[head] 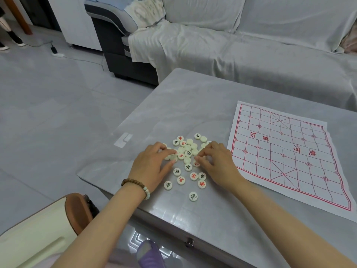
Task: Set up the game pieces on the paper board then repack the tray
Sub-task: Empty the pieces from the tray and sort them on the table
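Several cream round game pieces with red or black characters lie in a loose heap on the grey table. Some lie face down. My left hand, with a bead bracelet on its wrist, rests at the heap's left edge, its fingers curled round pieces. My right hand sits at the heap's right edge, its fingertips pinching a piece. The paper board, white with a red grid, lies flat to the right, with no pieces on it. No tray is in view.
A grey covered sofa runs behind the table. A cream and brown seat stands at the lower left. A power strip and cable lie on the floor at far left. The table's near edge has a small metal knob.
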A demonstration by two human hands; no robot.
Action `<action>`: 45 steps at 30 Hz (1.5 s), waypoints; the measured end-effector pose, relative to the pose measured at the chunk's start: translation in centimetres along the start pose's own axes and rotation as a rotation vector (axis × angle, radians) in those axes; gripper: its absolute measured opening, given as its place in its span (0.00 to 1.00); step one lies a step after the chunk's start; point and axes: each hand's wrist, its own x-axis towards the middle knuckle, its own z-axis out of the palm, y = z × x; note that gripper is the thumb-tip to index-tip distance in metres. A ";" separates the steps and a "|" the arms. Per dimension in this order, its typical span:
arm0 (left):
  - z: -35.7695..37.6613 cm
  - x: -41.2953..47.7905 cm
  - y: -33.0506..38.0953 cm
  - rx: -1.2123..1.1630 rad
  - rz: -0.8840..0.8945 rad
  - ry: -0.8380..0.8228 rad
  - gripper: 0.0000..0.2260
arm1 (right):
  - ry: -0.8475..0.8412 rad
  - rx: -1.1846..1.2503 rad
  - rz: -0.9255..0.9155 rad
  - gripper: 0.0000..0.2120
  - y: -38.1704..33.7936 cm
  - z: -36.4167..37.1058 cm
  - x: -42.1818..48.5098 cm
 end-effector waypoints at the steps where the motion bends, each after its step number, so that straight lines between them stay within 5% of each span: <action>1: 0.0 0.0 -0.2 0.005 -0.010 -0.008 0.14 | 0.014 -0.017 0.004 0.09 0.0 0.2 0.2; 8: -0.1 -0.4 -0.8 0.011 -0.025 -0.040 0.14 | 0.140 -0.035 -0.041 0.07 -1.0 0.7 0.5; 15: 0.1 -0.4 -1.0 0.099 0.022 -0.003 0.12 | 0.119 -0.152 -0.014 0.13 -2.5 2.2 0.0; 31: 0.0 0.5 -1.0 -0.093 -0.109 -0.051 0.10 | 0.084 -0.080 -0.035 0.05 -2.8 2.2 0.3; 36: -0.6 0.7 -1.6 -0.133 -0.157 -0.108 0.08 | 0.034 -0.034 -0.147 0.10 -3.6 2.0 0.3; 45: -0.7 0.7 -2.5 -0.117 -0.197 0.032 0.10 | 0.011 0.025 -0.112 0.06 -3.9 2.8 1.8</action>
